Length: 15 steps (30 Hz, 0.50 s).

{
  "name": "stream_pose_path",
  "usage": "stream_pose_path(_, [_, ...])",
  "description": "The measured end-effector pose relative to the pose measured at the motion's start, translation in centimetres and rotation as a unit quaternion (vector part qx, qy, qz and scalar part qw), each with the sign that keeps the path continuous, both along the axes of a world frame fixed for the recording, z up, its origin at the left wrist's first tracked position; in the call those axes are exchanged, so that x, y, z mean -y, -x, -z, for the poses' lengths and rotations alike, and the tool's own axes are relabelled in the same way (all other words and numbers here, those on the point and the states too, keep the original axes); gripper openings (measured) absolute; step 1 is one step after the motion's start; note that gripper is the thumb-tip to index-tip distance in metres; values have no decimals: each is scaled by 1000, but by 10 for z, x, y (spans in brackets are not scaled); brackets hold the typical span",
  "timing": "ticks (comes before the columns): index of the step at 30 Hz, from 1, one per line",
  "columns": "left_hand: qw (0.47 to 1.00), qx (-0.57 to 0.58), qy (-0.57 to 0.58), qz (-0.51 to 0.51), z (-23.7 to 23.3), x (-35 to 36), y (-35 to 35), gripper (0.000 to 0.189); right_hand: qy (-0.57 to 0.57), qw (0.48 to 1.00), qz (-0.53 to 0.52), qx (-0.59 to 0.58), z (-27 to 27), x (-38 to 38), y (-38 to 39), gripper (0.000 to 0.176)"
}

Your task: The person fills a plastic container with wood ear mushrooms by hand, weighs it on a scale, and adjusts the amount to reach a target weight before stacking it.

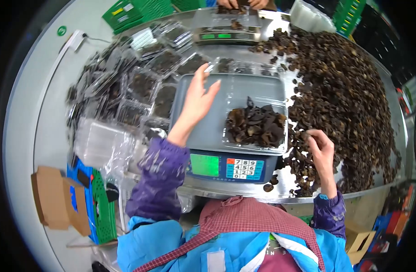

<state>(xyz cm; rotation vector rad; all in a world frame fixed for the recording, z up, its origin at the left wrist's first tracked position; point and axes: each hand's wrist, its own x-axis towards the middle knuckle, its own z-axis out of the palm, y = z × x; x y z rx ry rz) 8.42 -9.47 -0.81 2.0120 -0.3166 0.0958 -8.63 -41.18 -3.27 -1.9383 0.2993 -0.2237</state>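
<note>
- One clear tray (280, 148) of dark pieces (257, 124) sits on the scale (205, 124)
- Left hand (199, 96), fingers spread, is left of it
- Right hand (322, 144), nearer, is right of it, fingertips bent, grip unclear

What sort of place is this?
Probably a food-packing room: a digital scale carrying a clear tray of dark, mushroom-like pieces, a large loose heap of them, and many filled clear boxes.

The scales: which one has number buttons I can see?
The nearer scale: its white number keys show beside a green screen. The far scale shows no keys.
</note>
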Motion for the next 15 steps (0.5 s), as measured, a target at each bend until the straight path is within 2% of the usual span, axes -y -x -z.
stream_pose_path(3, [995, 55, -72, -32, 18, 8, -21, 67, -8, 1000, 3, -29, -6, 0, 2, 14])
stream_pose_path(4, [997, 13, -65, -28, 13, 11, -22, 66, -7, 1000, -2, -27, -5, -1, 2, 14])
stream_pose_path(7, [994, -17, -93, -48, 19, 22, -22, 70, -38, 999, -15, 3, -3, -5, 2, 12])
stream_pose_path(9, [988, -130, -87, -22, 38, 29, -35, 77, -38, 998, -41, 27, 4, -7, 2, 11])
stream_pose_path(11, [938, -301, 166, 48, 40, 31, -35, 73, -5, 998, -51, 29, 9, -9, 1, 8])
stream_pose_path(12, [886, -323, 319, 95, 64, 26, -45, 66, -25, 999, -45, -10, 2, -15, 2, 10])
stream_pose_path(13, [876, -329, 344, 70, 47, 25, -36, 56, -25, 998, -51, 28, 3, -19, 3, 12])
stream_pose_path(14, [879, -307, 358, 73, 34, 21, -28, 47, -42, 997, -45, -47, 0, -20, 3, 13])
stream_pose_path(15, [882, -288, 363, 83, 29, 15, -23, 39, -40, 998, -55, -4, 2, -22, 1, 15])
